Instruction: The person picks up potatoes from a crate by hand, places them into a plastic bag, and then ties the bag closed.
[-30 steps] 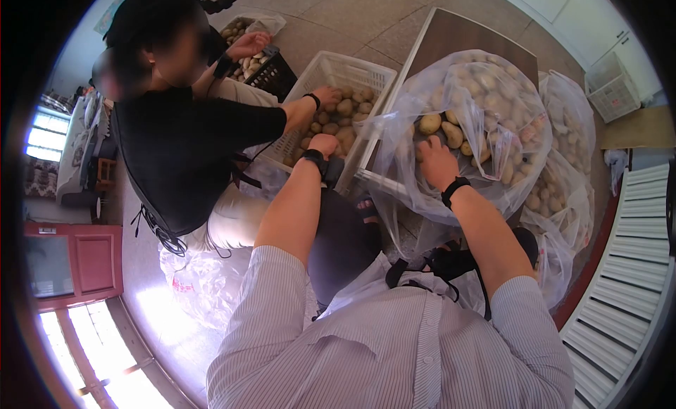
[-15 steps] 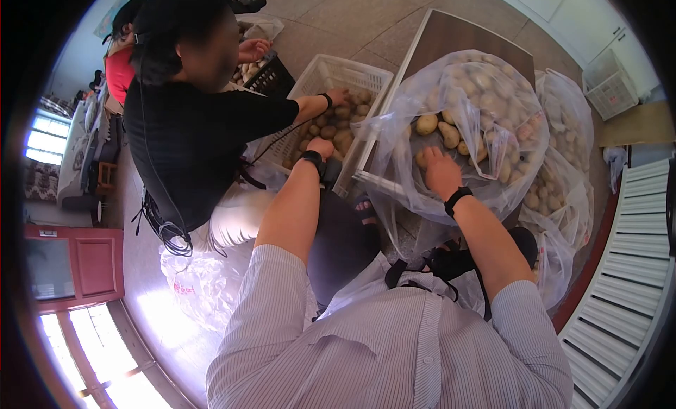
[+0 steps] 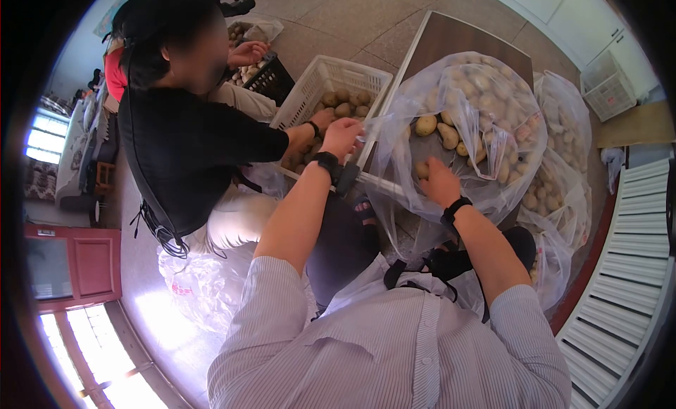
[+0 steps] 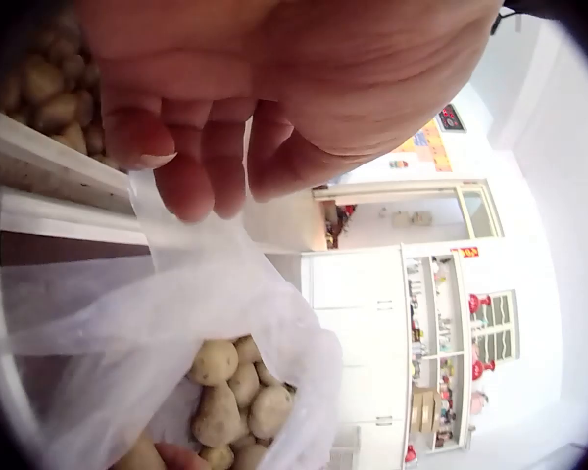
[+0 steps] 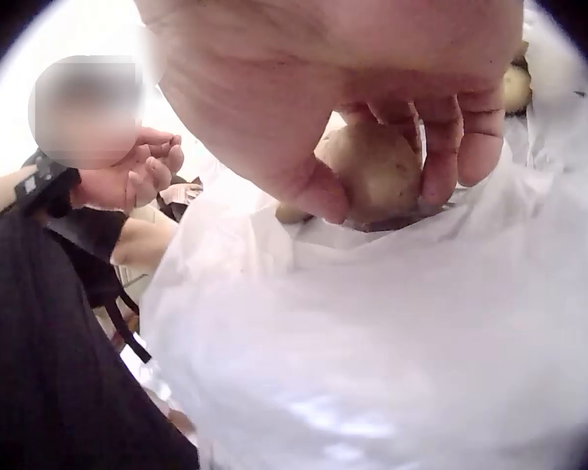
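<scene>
My left hand (image 3: 343, 139) is above the near right side of the white crate (image 3: 285, 117) and pinches the edge of a clear plastic bag (image 4: 201, 269) between fingers and thumb. The bag lies open on a dark-topped low table (image 3: 470, 43), with many potatoes (image 4: 243, 392) showing through its mouth. Inside that mouth my right hand (image 3: 443, 184) grips a single potato (image 5: 377, 174), thumb on one side and fingers on the other. More potatoes (image 3: 446, 133) lie just beyond this hand.
At the left, another person (image 3: 190, 134) in black reaches into the crate, which holds potatoes. Further potato-filled bags (image 3: 563, 120) lean at the table's right side. A black basket (image 3: 271, 82) stands behind the person, and a white radiator (image 3: 620, 258) runs along the right.
My left hand has risen from the crate and moved right to the bag's edge. My right hand has drawn slightly nearer with a potato. The other person's reaching hand has come nearer within the crate.
</scene>
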`<state>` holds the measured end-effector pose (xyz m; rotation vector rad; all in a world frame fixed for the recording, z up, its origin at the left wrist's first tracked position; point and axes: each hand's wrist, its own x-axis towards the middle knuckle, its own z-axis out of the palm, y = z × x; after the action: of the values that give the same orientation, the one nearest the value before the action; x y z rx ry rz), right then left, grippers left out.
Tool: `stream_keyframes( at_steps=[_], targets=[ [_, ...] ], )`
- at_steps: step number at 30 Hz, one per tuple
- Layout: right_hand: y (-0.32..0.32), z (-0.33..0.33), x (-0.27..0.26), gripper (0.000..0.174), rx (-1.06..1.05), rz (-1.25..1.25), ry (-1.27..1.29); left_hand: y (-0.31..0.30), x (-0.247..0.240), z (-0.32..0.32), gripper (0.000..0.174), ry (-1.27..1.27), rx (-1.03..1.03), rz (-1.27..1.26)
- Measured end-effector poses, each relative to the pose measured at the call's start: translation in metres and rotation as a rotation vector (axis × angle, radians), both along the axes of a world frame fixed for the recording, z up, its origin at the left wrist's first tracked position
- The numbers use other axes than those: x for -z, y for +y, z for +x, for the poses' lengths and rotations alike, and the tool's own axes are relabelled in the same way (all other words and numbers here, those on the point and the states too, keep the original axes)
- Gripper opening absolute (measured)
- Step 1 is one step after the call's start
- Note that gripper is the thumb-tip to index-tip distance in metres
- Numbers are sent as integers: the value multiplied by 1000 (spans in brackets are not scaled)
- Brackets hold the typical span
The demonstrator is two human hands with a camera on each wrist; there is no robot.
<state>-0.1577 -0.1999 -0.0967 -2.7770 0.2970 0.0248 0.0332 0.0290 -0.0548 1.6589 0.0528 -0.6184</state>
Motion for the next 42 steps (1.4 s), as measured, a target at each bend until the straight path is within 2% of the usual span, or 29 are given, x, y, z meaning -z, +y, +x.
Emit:
stream_keyframes(
  at_steps=[5, 9, 11, 12, 14, 21, 23, 27, 29, 30, 32, 33, 35, 36, 37, 38, 39, 41, 42],
  targets=[
    [0, 3, 10, 43, 168, 332, -60, -22, -20, -19, 21, 13, 259, -38],
    [-1, 9, 14, 42, 238, 510, -132, -28, -22, -23, 24, 4, 323, -15],
    [-2, 9, 7, 37, 426, 1119, 100, -29, -22, -24, 28, -9, 348, -11],
    [-1, 9, 4, 37, 426, 1120, 100, -29, -22, -24, 28, -9, 348, -10],
    [0, 10, -3, 35, 471, 1375, 213, -31, -23, -26, 34, 14, 416, -1],
    [14, 21, -35, 45, 469, 1682, 365, -42, -25, -42, 45, 22, 556, -3],
    [17, 25, -43, 49, 422, 1775, 388, -44, -31, -46, 49, 28, 635, -91],
    [21, 36, -51, 51, 332, 1776, 396, -44, -39, -50, 51, 129, 660, -126],
    [27, 38, -58, 53, 398, 1583, 274, -41, -34, -44, 51, 111, 626, -181],
    [27, 40, -55, 53, 399, 1583, 275, -39, -29, -40, 51, 112, 626, -182],
    [25, 44, -45, 46, 390, 1364, 161, -35, -25, -32, 46, 191, 491, -254],
    [23, 45, -40, 46, 390, 1363, 162, -31, -26, -30, 46, 192, 491, -254],
    [18, 45, -25, 34, 353, 1140, 84, -23, -27, -25, 42, 174, 335, -332],
    [13, 46, -4, 34, 353, 1139, 86, -18, -25, -21, 42, 175, 333, -333],
    [5, 48, 24, 28, 316, 995, 34, -14, -21, -17, 40, 188, 278, -357],
    [4, 48, 30, 25, 278, 852, -16, -10, -16, -12, 37, 201, 222, -381],
    [2, 46, 35, 25, 277, 851, -15, -6, -11, -8, 37, 202, 221, -382],
    [0, 41, 44, 24, 73, 472, -138, 1, -4, 0, 34, 208, 82, -388],
    [0, 44, 48, 24, 73, 472, -137, 4, -1, 2, 34, 209, 81, -387]
  ],
)
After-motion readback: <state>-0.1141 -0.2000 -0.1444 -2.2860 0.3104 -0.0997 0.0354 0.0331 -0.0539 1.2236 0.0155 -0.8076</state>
